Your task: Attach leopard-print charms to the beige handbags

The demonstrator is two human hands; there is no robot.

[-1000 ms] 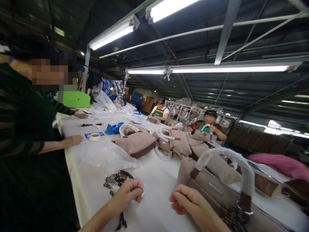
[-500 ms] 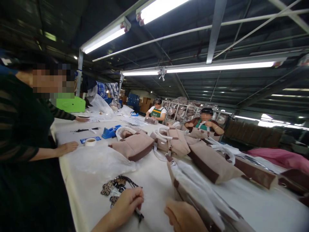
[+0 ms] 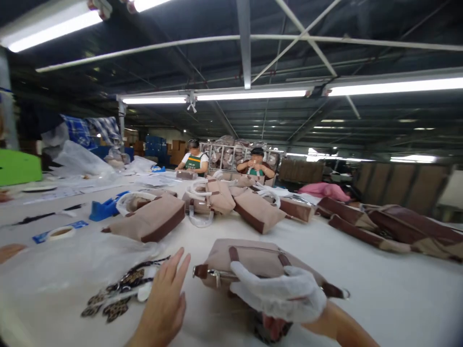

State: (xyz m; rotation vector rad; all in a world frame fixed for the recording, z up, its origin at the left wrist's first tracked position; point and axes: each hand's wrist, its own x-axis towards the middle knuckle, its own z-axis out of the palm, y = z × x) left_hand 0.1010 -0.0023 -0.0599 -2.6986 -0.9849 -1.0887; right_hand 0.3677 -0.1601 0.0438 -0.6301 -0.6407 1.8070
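My left hand (image 3: 168, 291) is open, fingers stretched out and pointing forward, between a handbag and a small bunch of straps. The straps (image 3: 125, 289) include leopard-print pieces, dark cord and white tags. In front of me lies a beige handbag (image 3: 249, 253) with brown trim, a zip and handles wrapped in white film (image 3: 278, 294). My right hand (image 3: 320, 320) reaches in from the lower right behind those wrapped handles. Its fingers are hidden there, so their grip does not show. Below the handles, something pinkish and dark is blurred at the bag's near side.
More beige and brown handbags (image 3: 155, 219) lie across the white table (image 3: 361, 289). To the left are clear plastic film (image 3: 72, 265), a tape roll (image 3: 61, 233) and a blue tape dispenser (image 3: 108, 206). Two people (image 3: 195, 161) work at the far side.
The view has swung right. The near handbag, earlier standing steeply at my right hand, now lies across in front of me. My left hand has uncurled; my right hand has gone behind the handles.
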